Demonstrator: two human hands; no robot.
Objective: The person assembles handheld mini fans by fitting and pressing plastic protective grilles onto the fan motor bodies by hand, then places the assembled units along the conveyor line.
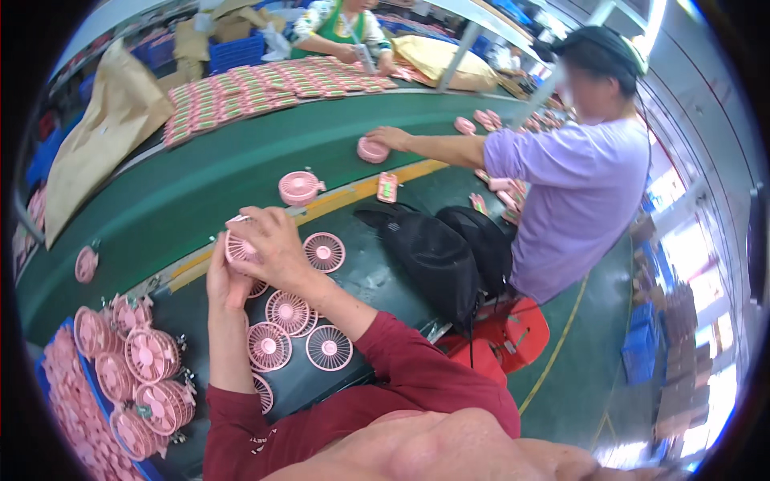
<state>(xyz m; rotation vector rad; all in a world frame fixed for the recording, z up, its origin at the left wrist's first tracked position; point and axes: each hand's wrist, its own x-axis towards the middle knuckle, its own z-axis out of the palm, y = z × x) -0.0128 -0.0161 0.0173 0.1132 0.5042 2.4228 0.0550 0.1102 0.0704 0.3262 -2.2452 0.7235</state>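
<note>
Both my hands are closed around a pink round fan head (239,248) above the bench edge. My left hand (224,279) supports it from the left and below. My right hand (278,247) wraps over its top and right side, hiding part of it. Below and beside my wrists lie several loose pink fan grilles (324,252), some overlapping, on the dark green bench. Left of my left forearm stand several stacked pink fan heads (151,353) with small wire ends showing. Another pink fan head (299,187) sits on the green conveyor belt (216,192) just beyond my hands.
A blue crate (88,377) of pink parts stands at the lower left. Black bags (433,256) and a red stool (513,337) are to my right. A co-worker in a lilac shirt (573,184) touches a pink fan part (373,150). Rows of pink-green pieces (265,88) lie across the belt.
</note>
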